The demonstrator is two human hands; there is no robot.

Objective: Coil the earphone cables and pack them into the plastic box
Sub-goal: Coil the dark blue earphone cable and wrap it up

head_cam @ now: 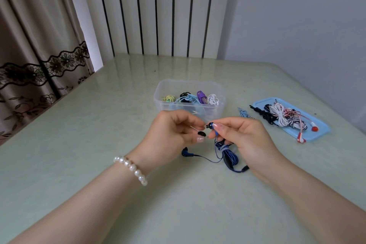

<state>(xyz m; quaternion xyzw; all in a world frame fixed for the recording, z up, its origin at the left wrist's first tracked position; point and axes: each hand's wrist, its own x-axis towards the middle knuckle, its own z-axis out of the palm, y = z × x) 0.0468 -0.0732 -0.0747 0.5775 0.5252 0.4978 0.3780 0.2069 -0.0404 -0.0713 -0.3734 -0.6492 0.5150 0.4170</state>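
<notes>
Nearest the camera: left hand [174,130] curled, pinching a small black ear tip; right hand [241,134] pinching one earbud of the blue earphones [227,154].
Cable position: bundle hangs under the right fingers; other bud lies on the table [79,144] below the left hand.
Handling: light, limp, tangle-prone, I judge; hold the wrapped middle.
Further back: plastic box [190,105] holding coiled sets.
Far right: blue tray [316,134] of uncoiled earphones.
</notes>
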